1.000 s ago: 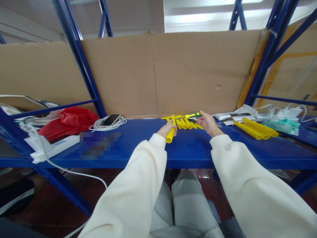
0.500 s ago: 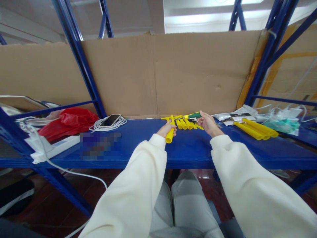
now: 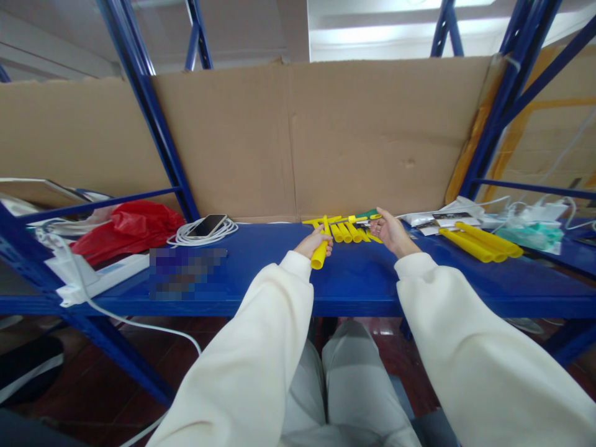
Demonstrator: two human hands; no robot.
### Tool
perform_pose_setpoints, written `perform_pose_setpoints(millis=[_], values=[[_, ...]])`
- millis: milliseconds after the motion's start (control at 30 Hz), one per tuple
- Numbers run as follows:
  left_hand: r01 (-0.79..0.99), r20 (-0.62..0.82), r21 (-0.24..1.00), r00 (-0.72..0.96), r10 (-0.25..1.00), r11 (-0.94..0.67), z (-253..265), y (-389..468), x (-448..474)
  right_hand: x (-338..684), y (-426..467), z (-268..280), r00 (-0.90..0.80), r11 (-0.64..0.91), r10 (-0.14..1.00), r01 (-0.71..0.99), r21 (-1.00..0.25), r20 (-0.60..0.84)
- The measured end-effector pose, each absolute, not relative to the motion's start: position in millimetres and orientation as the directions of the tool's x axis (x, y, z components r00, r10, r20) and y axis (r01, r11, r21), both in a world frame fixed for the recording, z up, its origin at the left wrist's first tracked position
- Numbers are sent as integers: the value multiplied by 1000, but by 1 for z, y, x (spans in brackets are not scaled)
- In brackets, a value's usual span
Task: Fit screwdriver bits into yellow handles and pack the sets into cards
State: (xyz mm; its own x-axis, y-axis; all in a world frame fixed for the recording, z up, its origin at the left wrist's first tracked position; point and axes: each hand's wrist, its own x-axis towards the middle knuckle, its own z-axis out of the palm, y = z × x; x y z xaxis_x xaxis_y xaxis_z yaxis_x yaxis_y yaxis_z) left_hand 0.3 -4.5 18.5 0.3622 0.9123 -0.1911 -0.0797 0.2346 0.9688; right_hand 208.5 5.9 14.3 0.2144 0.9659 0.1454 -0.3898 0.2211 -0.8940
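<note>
My left hand (image 3: 316, 242) is closed round a yellow plastic tube (image 3: 319, 256), its open round end toward me and a narrow crosspiece at its far end. In my right hand (image 3: 388, 230) is the handle of a green and yellow screwdriver (image 3: 364, 217), whose shaft points left to the top of that tube. Whether the tip sits in a screw is too small to tell. Just behind and between my hands, several more yellow tubes (image 3: 345, 233) lie in a row on the blue shelf (image 3: 270, 279).
At right lie more yellow tubes (image 3: 484, 243) near plastic bags (image 3: 531, 233). To the left are a phone (image 3: 208, 226) on a coiled white cable (image 3: 184, 236), a red bag (image 3: 135, 226) and a white power strip (image 3: 116, 276). A cardboard panel (image 3: 298, 136) stands behind.
The screwdriver handle has turned slightly, showing more yellow near my right fingers. My left hand and its tube stay in the same place.
</note>
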Motion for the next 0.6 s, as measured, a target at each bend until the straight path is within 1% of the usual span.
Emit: perform_pose_setpoints(millis=[133, 233, 500, 600], values=[[-85, -192, 968, 361, 913, 237, 19, -5, 0, 209, 7, 14, 235, 224, 961, -364, -904, 143], [-84, -190, 969, 355, 915, 234, 19, -5, 0, 210, 8, 12, 230, 258, 955, -345, -902, 185], [-95, -201, 966, 319, 926, 242, 21, -6, 0, 211, 6, 10, 109, 311, 950, -350, -884, 291], [-88, -206, 965, 318, 925, 246, 20, -6, 0, 210, 7, 10, 129, 313, 950, -336, -888, 286]])
